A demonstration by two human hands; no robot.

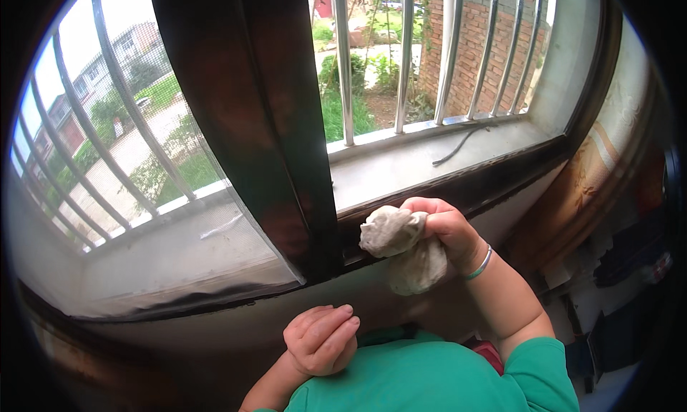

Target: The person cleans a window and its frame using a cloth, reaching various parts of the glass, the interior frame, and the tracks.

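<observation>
A crumpled greyish-white cloth is pinched between the thumb and fingers of my right hand. Part of the cloth hangs down below the fingers, in front of the dark window frame. A bracelet circles my right wrist. My left hand is held low near my green shirt, its fingers curled inward with nothing visible in them. Behind the cloth lies the pale window sill, with a thin dark strip resting on it.
Metal bars stand upright beyond the sill. A wide dark sash crosses the middle of the window, with a mesh screen to its left. A patterned curtain hangs at the right. Outside are a brick wall and plants.
</observation>
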